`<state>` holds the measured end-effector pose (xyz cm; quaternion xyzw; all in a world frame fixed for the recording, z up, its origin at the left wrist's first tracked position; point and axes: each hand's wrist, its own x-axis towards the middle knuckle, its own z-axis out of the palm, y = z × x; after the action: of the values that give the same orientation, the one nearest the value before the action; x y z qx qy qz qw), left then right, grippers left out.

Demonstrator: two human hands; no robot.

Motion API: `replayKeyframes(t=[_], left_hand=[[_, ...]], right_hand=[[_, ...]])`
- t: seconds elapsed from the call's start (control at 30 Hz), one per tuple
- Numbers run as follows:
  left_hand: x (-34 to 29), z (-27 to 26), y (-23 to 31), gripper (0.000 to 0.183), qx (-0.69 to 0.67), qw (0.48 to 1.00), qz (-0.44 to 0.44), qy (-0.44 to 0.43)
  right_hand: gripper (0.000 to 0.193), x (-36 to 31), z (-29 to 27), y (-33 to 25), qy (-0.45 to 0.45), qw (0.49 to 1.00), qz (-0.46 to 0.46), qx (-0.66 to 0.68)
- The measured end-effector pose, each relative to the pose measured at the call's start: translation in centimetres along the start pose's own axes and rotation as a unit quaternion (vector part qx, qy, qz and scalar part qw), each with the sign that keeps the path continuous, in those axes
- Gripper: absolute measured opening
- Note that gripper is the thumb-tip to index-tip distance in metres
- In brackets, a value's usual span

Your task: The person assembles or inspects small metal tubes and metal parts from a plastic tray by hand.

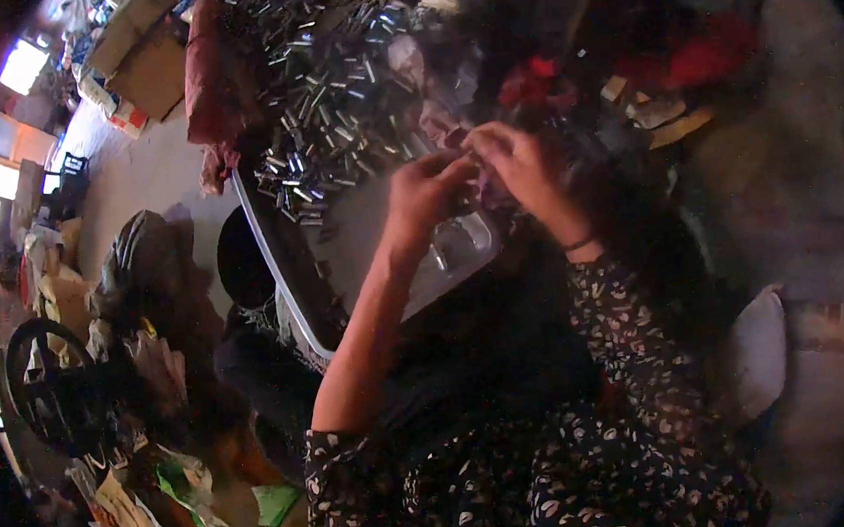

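My left hand (433,192) and my right hand (522,162) meet over the near right part of a pale-rimmed tray (264,239). Their fingers are bent and pinched together at the tips. Whatever lies between them is too small and blurred to name. Just beyond the fingertips is a crumpled pinkish thing (440,121), perhaps cloth; I cannot tell whether my fingers touch it. Many small shiny metal cylinders (328,101) lie heaped across the far part of the tray. Two clear glossy pieces (458,238) show near its right corner, below my left hand.
A reddish cloth roll (207,71) covers the tray's far left edge. Cardboard boxes (144,72) stand farther left. A black wheel-shaped thing (50,366) and green-and-white packaging (229,526) lie at left. Red cloth (705,53) and pale scraps (657,107) are at the far right.
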<state>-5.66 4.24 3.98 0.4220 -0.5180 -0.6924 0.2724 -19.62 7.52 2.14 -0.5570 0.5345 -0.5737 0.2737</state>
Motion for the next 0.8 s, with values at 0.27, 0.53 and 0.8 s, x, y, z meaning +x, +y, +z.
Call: replayKeyframes(t=[0.27, 0.53, 0.8], left_hand=[[-1.8, -1.5, 0.5, 0.025, 0.036, 0.999, -0.023, -0.019], [2.1, -1.6, -0.3, 0.025, 0.029, 0.998, 0.012, -0.062], [6.8, -2.3, -0.3, 0.019, -0.117, 0.993, 0.019, -0.011]], right_hand=[[0.016, -1.2, -3.8, -4.0, 0.158, 0.944, -0.164, -0.237], [0.038, 1.7, -14.7, -8.8, 0.422, 0.812, -0.277, -0.294], [0.062, 6.6, -18.0, -8.1, 0.483, 0.771, -0.233, -0.344]])
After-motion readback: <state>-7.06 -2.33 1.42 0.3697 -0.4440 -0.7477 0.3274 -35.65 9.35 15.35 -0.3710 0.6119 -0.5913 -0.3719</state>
